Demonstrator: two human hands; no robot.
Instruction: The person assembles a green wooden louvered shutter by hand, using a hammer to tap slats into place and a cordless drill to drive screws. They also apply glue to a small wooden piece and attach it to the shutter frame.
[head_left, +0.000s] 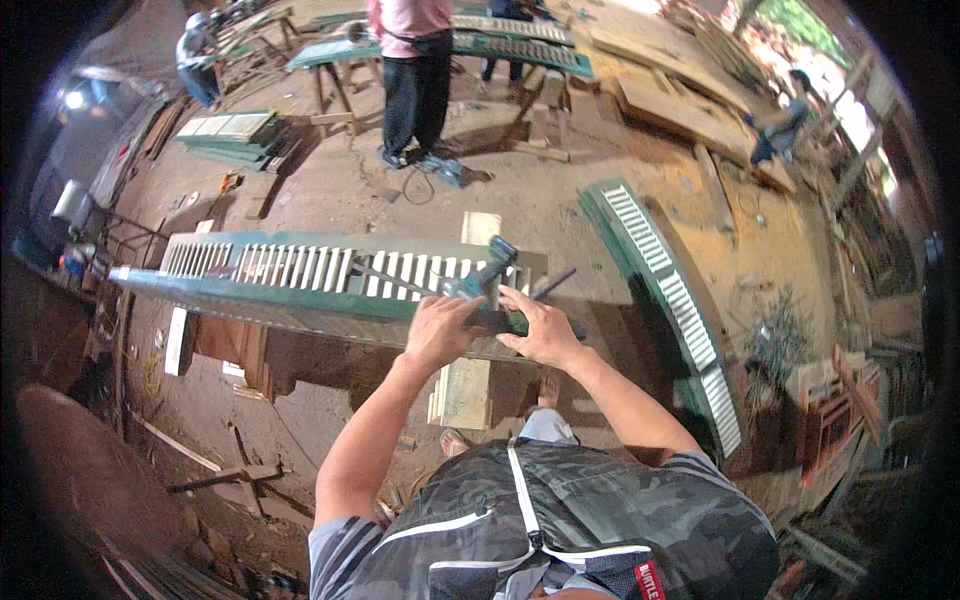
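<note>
A long dark-green louvered shutter panel (335, 300) with pale slats lies across in front of me on supports. Both my hands are at its near edge, toward its right end. My left hand (440, 328) has its fingers curled beside a teal power-tool-like object (490, 268) that stands over the slats. Close by on the right, my right hand (543, 328) is bent round, thumb and fingers apart with something dark between them. What either hand grips is too blurred to name. Beyond my right fingers a dark rod (553, 284) sticks up at a slant.
A second louvered panel (665, 290) lies on the right. Pale wooden blocks (462, 395) stand beneath my panel. Stacked green panels (228, 138) lie far left; planks (690, 120) far right. A person (412, 80) in pink stands ahead near another bench, with other people farther off.
</note>
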